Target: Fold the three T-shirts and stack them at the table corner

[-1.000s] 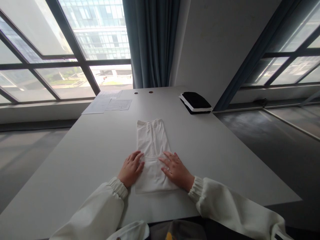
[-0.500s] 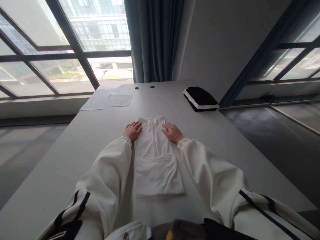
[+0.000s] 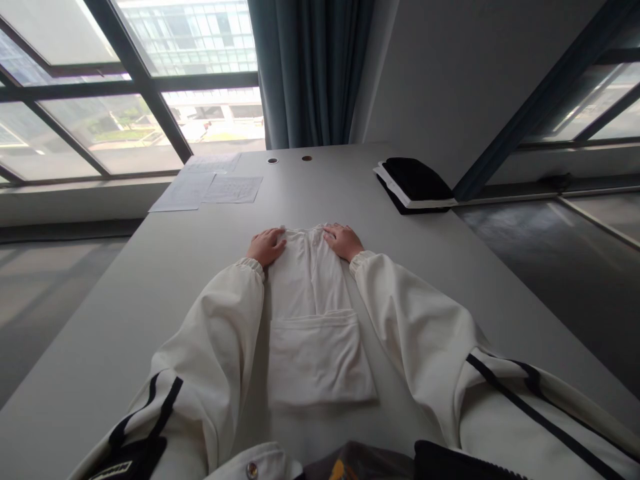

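White trousers (image 3: 311,287) lie flat on the table, their lower part folded back up into a smooth panel nearest me. The gathered waistband (image 3: 304,231) points away from me. At its left corner my left hand (image 3: 267,247) has its fingers closed on the cloth. The right corner is held by my right hand (image 3: 343,241), fingers curled over the edge. The thumbs are partly hidden, and the cloth under the fingertips does not show. Both forearms, in cream sleeves with dark stripes, flank the trousers.
Sheets of paper (image 3: 231,189) lie at the table's (image 3: 210,267) far left. A black-covered stack with white pages (image 3: 419,183) rests at the far right edge. Two round cable holes (image 3: 273,161) are near the back. Beyond stand a dark curtain (image 3: 310,73) and windows.
My hands have slid a little farther up the trousers to the waistband corners, and the fingers now curl there. The view has tilted slightly downward.
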Demonstrator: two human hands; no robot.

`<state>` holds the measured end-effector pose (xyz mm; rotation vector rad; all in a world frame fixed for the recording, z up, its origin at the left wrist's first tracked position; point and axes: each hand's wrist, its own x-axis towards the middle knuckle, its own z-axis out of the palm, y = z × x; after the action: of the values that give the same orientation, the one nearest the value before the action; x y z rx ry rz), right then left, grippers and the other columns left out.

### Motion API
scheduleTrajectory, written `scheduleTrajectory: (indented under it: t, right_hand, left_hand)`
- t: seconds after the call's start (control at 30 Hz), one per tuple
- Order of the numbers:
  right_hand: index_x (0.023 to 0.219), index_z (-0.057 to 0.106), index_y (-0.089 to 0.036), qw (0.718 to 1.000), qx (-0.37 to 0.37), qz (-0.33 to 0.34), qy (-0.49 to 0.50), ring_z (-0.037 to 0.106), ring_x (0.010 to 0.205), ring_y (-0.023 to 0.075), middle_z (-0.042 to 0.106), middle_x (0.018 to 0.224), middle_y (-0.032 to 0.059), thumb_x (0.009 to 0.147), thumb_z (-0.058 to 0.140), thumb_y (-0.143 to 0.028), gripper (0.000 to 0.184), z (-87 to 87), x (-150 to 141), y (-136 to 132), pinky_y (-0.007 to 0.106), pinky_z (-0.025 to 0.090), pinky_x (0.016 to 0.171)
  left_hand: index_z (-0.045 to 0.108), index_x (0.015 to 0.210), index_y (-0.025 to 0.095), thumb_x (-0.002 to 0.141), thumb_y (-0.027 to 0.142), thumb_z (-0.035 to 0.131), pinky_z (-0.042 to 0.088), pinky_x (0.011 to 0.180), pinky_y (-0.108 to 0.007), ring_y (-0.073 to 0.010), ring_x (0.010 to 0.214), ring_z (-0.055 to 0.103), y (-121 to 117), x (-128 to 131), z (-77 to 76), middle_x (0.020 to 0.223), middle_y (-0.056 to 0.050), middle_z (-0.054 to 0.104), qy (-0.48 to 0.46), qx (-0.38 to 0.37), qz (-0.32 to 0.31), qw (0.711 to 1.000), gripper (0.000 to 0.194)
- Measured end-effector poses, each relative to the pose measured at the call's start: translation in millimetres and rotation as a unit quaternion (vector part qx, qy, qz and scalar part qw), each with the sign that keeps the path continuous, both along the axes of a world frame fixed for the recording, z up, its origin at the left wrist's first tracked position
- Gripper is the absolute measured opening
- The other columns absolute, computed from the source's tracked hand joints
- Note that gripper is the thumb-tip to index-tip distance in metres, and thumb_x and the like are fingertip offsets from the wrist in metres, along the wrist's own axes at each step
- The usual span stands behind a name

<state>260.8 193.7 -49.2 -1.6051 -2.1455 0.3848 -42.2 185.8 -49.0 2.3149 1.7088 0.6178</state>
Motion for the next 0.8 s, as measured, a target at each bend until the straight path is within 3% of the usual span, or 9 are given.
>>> scheduleTrajectory:
  t: [0.17, 0.37, 0.47, 0.57, 0.7, 0.8]
  right_hand:
    - [0.138, 0.072, -0.020, 0.989, 0.039, 0.001, 0.140, 0.058, 0.141, 0.0232, 0.064, 0.150, 0.0082, 0.098, 0.056, -0.025, 0.043, 1.9, 8.0, -6.2, 0.042, 0.040, 0.124]
    - [0.128, 0.077, -0.022, 0.938, 0.084, -0.034, 0.334, 0.068, 0.128, 0.0221, 0.075, 0.133, 0.0053, 0.097, 0.060, -0.036, 0.037, 8.2, 9.8, -35.1, 0.044, 0.050, 0.117]
    - [0.118, 0.080, -0.022, 0.911, 0.103, -0.044, 0.397, 0.072, 0.118, 0.0231, 0.079, 0.123, 0.0054, 0.093, 0.067, -0.038, 0.033, 12.2, 5.7, -51.7, 0.044, 0.054, 0.112]
    - [0.110, 0.080, -0.021, 0.889, 0.110, -0.043, 0.442, 0.075, 0.105, 0.0223, 0.080, 0.114, 0.0059, 0.089, 0.073, -0.039, 0.029, 14.1, 2.6, -62.8, 0.042, 0.059, 0.104]
    - [0.096, 0.074, -0.021, 0.878, 0.110, -0.035, 0.465, 0.074, 0.094, 0.0200, 0.078, 0.100, 0.0048, 0.086, 0.077, -0.044, 0.025, 12.6, -0.5, -73.0, 0.038, 0.061, 0.096]
    - [0.098, 0.070, -0.023, 0.889, 0.114, -0.010, 0.443, 0.072, 0.089, 0.0181, 0.075, 0.097, 0.0025, 0.086, 0.077, -0.042, 0.024, 12.8, -3.5, -84.1, 0.035, 0.061, 0.093]
  left_hand:
    - [0.068, 0.130, 0.021, 0.088, 0.033, 0.062, 0.052, 0.105, -0.039, -0.0247, 0.114, 0.069, 3.9, -5.9, -4.1, 0.131, -0.010, 0.073, -0.144, 0.037, 0.019, 0.989, 0.044]
    - [0.068, 0.107, 0.020, 0.087, 0.037, 0.068, 0.056, 0.083, -0.032, -0.0174, 0.084, 0.068, -11.3, 0.0, -1.3, 0.096, -0.005, 0.074, -0.315, 0.045, 0.073, 0.945, 0.027]
    - [0.062, 0.097, 0.022, 0.087, 0.040, 0.070, 0.056, 0.079, -0.029, -0.0149, 0.080, 0.065, -25.3, 13.0, 2.3, 0.088, -0.001, 0.070, -0.370, 0.077, 0.088, 0.922, 0.022]
    - [0.057, 0.107, 0.022, 0.086, 0.037, 0.071, 0.057, 0.085, -0.029, -0.0141, 0.085, 0.066, -37.7, 20.2, 7.5, 0.092, 0.000, 0.066, -0.420, 0.102, 0.073, 0.899, 0.029]
    - [0.052, 0.136, 0.023, 0.087, 0.029, 0.069, 0.057, 0.093, -0.032, -0.0155, 0.094, 0.068, -51.7, 15.8, 20.4, 0.102, -0.001, 0.066, -0.389, 0.099, 0.042, 0.915, 0.052]
    - [0.060, 0.134, 0.022, 0.087, 0.023, 0.065, 0.055, 0.096, -0.035, -0.0189, 0.097, 0.067, -63.9, 11.6, 31.5, 0.104, -0.003, 0.067, -0.273, 0.111, 0.043, 0.955, 0.047]
